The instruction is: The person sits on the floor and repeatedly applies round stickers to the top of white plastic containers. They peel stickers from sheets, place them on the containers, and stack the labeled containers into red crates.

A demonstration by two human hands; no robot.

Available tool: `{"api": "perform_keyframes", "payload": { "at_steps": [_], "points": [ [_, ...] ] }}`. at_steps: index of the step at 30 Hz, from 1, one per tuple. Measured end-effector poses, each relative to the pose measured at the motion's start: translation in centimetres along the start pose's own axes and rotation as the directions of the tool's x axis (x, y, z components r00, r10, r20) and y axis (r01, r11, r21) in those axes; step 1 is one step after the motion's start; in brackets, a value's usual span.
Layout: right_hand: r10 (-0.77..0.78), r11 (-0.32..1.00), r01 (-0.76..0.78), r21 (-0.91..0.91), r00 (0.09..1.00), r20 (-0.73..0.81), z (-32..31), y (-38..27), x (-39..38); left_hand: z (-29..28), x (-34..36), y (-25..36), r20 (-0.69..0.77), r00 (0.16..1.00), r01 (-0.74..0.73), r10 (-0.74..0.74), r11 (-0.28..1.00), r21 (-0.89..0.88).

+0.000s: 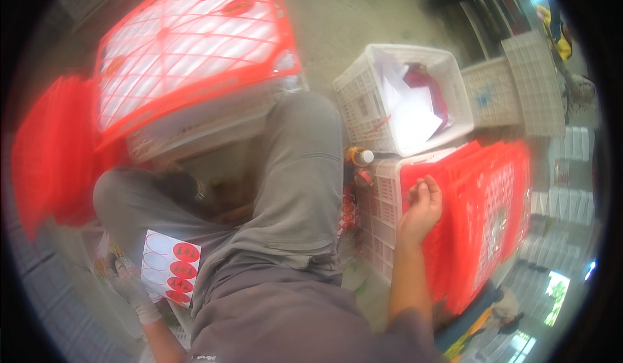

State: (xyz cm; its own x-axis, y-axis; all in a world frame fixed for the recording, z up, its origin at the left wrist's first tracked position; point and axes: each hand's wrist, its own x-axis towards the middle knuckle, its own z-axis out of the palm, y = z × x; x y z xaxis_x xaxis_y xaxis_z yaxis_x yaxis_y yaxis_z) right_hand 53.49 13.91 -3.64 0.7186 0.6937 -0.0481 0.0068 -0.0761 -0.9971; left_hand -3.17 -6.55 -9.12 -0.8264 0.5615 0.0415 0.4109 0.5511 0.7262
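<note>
My left hand [123,275], in a pale glove, is at the lower left beside a white sheet of oval red labels [169,266], some spots bare; its fingers are blurred, and I cannot tell whether they grip it. My bare right hand [420,204] has its fingers curled at a stack of red plastic bags [480,227] on a white crate [383,227]; what, if anything, is in the fingers is hidden. My legs are bent between the labels and that crate.
A red-patterned pack [188,51] lies on a pale crate at the upper left, beside red bags [52,155]. A white crate [357,103] holds paper and maroon material. A bottle [360,155] stands between crates. More crates [532,84] and a person in yellow [561,45] are at the right.
</note>
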Motion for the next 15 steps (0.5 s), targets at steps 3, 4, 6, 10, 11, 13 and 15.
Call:
{"api": "perform_keyframes", "payload": {
  "at_steps": [3, 4, 6, 10, 11, 13, 15],
  "points": [
    [0.061, 0.998, -0.062, -0.013, 0.998, -0.015, -1.9, 1.4, 1.2, -0.3, 1.2, -3.3, 0.123, 0.985, 0.05, -0.118, 0.891, 0.451],
    [0.076, 0.997, -0.076, -0.027, 0.997, 0.003, -2.0, 1.9, 1.4, -0.2, 1.3, -4.3, 0.155, 0.982, 0.019, -0.11, 0.868, 0.497],
    [0.101, 0.992, -0.098, -0.074, 0.994, 0.044, -1.9, 2.8, 1.1, -0.2, 0.4, -6.2, 0.185, 0.977, 0.009, -0.104, 0.891, 0.455],
    [0.155, 0.983, -0.142, -0.113, 0.981, 0.117, -0.5, 3.7, 0.1, 0.5, -1.1, -8.5, 0.22, 0.967, 0.029, -0.129, 0.913, 0.407],
    [0.173, 0.979, -0.156, -0.132, 0.977, 0.128, -0.2, 3.7, -0.1, 0.8, -1.2, -8.9, 0.227, 0.964, 0.037, -0.137, 0.917, 0.397],
    [0.214, 0.968, -0.19, -0.165, 0.966, 0.147, 0.4, 3.6, -0.5, 1.3, -1.1, -9.7, 0.236, 0.959, 0.057, -0.154, 0.925, 0.375],
    [0.208, 0.977, -0.192, -0.09, 0.953, 0.222, 0.8, 3.4, -0.8, 1.7, -1.0, -10.6, 0.247, 0.954, 0.073, -0.167, 0.934, 0.349]
  ]
}}
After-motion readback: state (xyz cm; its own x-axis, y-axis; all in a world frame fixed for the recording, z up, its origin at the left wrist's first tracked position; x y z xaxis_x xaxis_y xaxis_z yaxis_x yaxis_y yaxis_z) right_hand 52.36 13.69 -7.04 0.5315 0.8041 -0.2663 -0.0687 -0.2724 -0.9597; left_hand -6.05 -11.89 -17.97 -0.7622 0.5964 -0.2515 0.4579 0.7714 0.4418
